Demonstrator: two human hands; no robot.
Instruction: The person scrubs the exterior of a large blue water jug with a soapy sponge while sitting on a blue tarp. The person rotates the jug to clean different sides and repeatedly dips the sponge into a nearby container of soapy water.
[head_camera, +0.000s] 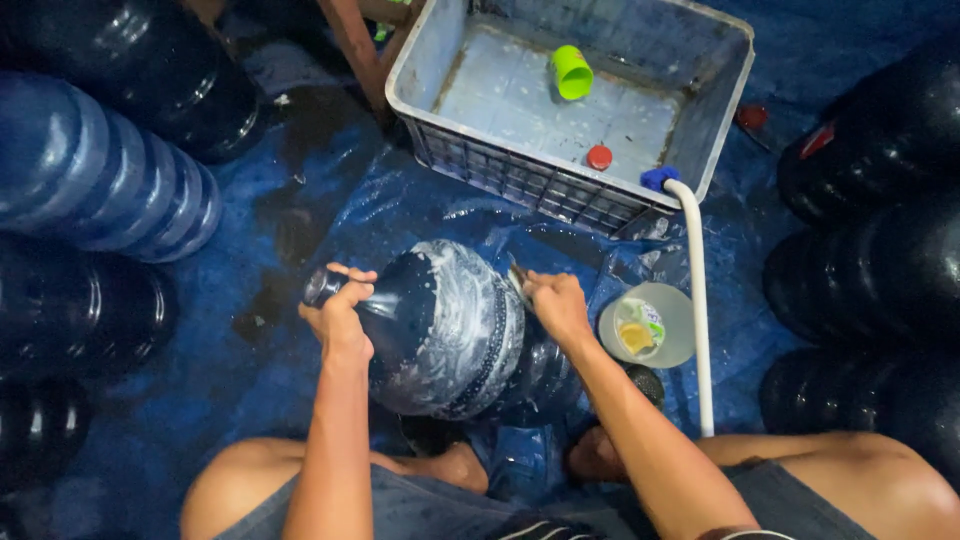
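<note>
1. Blue plastic sheet (300, 200), wet and creased, covers the floor under everything in view.
2. Water jug (445, 325), dark blue and streaked with white suds, lies on its side at centre frame, neck pointing to 9 o'clock, just above the person's knees.
3. Left hand (340, 310): fingers wrapped closed around the jug's neck.
4. Right hand (555, 305): fingers closed on a small scrubbing piece (520, 280), pressed against the jug's wide end. Kind of scrubber: cannot tell.
5. Grey crate (720, 90) at 12 o'clock, well apart from the jug; open top, slotted near wall. Inside it lie a green cup (572, 72) on its side and a small red cap (599, 157).
6. White hose (698, 300) with a blue end (656, 178) hooks over the crate's near right corner and runs down toward 5 o'clock.
7. Round bowl (665, 325) at 3 o'clock, just beside the right hand, touching the hose; it holds a yellow and green piece.
8. Other jugs: a paler blue one (100, 170) on its side at 10 o'clock, dark ones (870, 250) stacked along the right edge at 2 to 4 o'clock.
9. Open room: a bare strip of sheet between jug and crate, and another at 8 o'clock.
10. Red label (815, 140), small, on a dark jug at 2 o'clock.
</note>
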